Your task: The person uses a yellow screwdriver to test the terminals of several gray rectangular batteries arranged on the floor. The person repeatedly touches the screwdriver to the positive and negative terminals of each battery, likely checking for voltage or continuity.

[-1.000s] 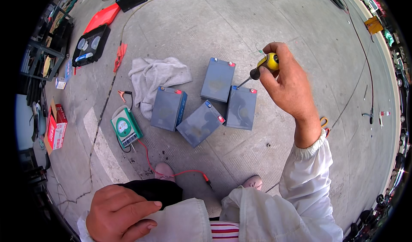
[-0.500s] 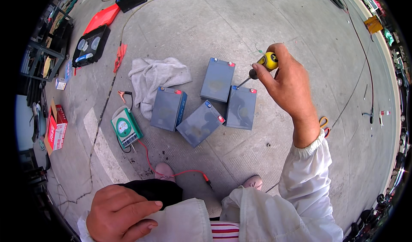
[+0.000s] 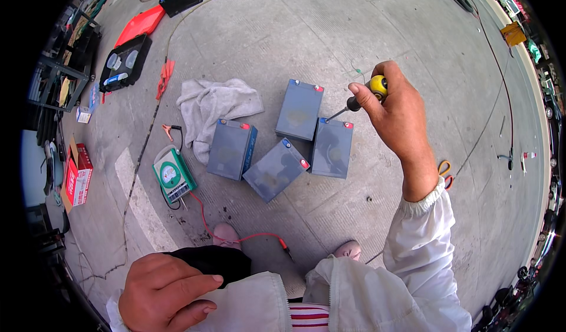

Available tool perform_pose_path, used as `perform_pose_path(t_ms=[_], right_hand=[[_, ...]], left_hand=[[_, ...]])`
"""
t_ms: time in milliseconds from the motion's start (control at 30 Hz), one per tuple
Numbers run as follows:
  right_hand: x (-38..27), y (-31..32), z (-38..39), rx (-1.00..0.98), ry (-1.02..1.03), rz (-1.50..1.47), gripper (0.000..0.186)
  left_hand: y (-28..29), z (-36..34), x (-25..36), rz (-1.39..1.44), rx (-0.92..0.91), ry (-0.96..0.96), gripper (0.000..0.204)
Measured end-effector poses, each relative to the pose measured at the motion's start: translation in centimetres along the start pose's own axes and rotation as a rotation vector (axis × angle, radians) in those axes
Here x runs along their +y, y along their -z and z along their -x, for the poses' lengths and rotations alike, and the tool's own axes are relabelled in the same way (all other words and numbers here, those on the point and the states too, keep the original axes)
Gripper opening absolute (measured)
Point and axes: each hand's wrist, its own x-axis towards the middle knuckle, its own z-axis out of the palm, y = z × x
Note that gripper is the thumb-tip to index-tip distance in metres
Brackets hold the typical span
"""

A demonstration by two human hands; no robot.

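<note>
Screwdriver, yellow and black: tip at the blue-marked terminal of the rightmost grey battery, on concrete; handle gripped by the right hand. Handle shifted slightly rightward, tip unmoved: likely work continuing there. Left hand: loosely curled, thumb apart, apparently empty. Beyond: three similar batteries, grey cloth.

We see bright, diffuse daylight and faint shadows around the rightmost grey battery, sharply focused, while far from it straight lines bow and corners blacken.
</note>
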Motion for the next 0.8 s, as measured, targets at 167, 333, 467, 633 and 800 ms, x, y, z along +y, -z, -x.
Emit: perform_pose_path(t_ms=[167, 333, 467, 633, 800], right_hand=[[-0.2, -0.1, 0.2, 0.034, 0.109, -0.291, 0.04], [0.0, 0.0, 0.1, 0.005, 0.102, 0.039, 0.023], [-0.4, 0.7, 0.3, 0.044, 0.095, -0.088, 0.03], [-0.8, 0.7, 0.0, -0.027, 0.063, -0.122, 0.03], [-0.9, 1.1, 0.1, -0.1, -0.048, 0.067, 0.026]], left_hand=[[0.0, 0.0, -0.1, 0.012, -0.006, -0.002, 0.036], [-0.2, -0.2, -0.3, 0.021, -0.004, -0.001, 0.036], [-0.1, -0.1, -0.4, 0.028, 0.001, -0.008, 0.036], [0.3, 0.2, 0.5, 0.001, 0.006, 0.007, 0.036], [-0.3, 0.0, -0.2, 0.015, -0.003, 0.001, 0.035]])
